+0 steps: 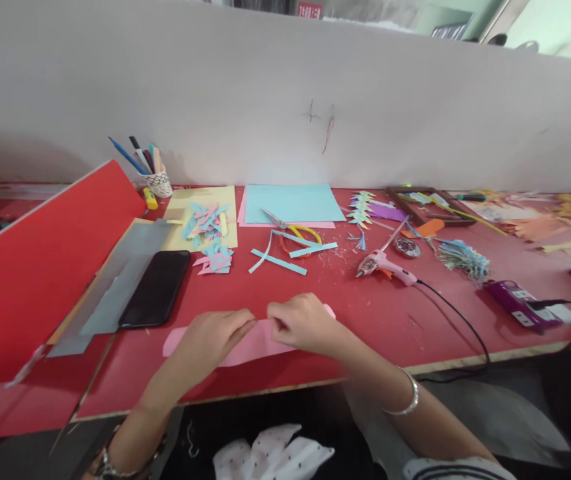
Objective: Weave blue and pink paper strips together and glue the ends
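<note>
pink paper (259,343) lies on the worktop (238,290), its far edge seemingly pinched by the left hand (212,335) and right hand (306,323), close together, slightly blurred.

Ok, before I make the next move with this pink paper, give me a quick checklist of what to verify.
1. Both hands at the pink paper: ok, left hand and right hand are curled over it, a little apart.
2. Firm grip on it: cannot tell, the hands hide the contact.
3. Scissors away from the pink paper: ok, they lie beyond the hands.
4. Scissors handles uncovered: not ok, blue strips overlap them.
5. Glue gun set down: ok, it lies on the table; whether it's hot, cannot tell.
</note>
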A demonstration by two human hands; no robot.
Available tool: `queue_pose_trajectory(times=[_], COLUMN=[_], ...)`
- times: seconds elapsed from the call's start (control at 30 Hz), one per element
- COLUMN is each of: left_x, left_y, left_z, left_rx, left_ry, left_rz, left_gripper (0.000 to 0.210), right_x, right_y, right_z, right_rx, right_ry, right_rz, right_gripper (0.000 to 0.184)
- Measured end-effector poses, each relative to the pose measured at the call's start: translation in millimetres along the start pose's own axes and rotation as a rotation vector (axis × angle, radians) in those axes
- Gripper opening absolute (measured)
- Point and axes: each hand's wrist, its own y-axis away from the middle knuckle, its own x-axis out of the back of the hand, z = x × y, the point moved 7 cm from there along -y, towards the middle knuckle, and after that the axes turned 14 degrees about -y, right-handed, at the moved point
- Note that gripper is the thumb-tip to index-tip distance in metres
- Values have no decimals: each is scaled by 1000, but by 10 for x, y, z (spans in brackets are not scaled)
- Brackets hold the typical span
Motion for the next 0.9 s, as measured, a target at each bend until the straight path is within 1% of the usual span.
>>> queue_pose_trajectory(times=[0.07, 0.13, 0.23, 0.27, 0.3, 0.33, 0.37, 0.4, 0.43, 0.47, 0.5, 0.53, 0.6, 0.67, 0.73, 0.8, 0.83, 0.87, 0.9], left_x=[25, 33, 36, 41, 46, 44, 46, 53, 69, 86, 101, 117, 142, 164, 172, 177, 169, 178, 174], left_y=[53, 106, 152, 152, 142, 123, 99, 73, 48, 28, 16, 14, 45, 119, 212, 306, 345, 384, 408], left_z=[-85, -185, -301, -305, -287, -245, -186, -117, -55, 2, 50, 82, 95, 16, -157, -392, -511, -633, -728], left_rx=[21, 43, 109, 127, 137, 132, 118, 95, 78, 55, 28, -2, -62, -80, -29, 98, 174, 274, 351], left_ry=[63, 73, -5, -39, -68, -90, -102, -107, -117, -136, -163, -198, -266, -297, -283, -253, -239, -215, -149], left_rz=[13, 30, 46, 44, 37, 16, -1, -9, -1, 16, 41, 76, 159, 241, 276, 279, 261, 269, 269], left_gripper=[36, 38, 37, 36, 34, 33, 32, 30, 30, 30, 31, 31, 32, 32, 32, 31, 28, 26, 26], right_x=[95, 216, 411, 478, 515, 527, 511, 472, 415, 334, 254, 185, 119, 150, 228, 312, 353, 389, 419], right_y=[94, 217, 397, 438, 450, 434, 399, 354, 303, 248, 198, 158, 133, 171, 254, 356, 408, 457, 500], right_z=[174, 387, 721, 779, 769, 700, 584, 442, 306, 187, 113, 75, 72, 126, 218, 354, 424, 488, 540], right_rx=[-56, -110, -278, -324, -310, -243, -138, -19, 79, 148, 162, 144, 92, 76, 80, 36, 2, -37, -74], right_ry=[-10, -6, 132, 181, 195, 175, 125, 58, -13, -72, -125, -177, -269, -344, -389, -415, -434, -456, -477], right_rz=[36, 68, 153, 216, 268, 313, 342, 342, 312, 238, 152, 68, -49, -83, -68, -21, 13, 51, 88], right_gripper=[14, 15, 17, 19, 21, 22, 23, 24, 24, 23, 22, 22, 26, 27, 27, 28, 28, 27, 26])
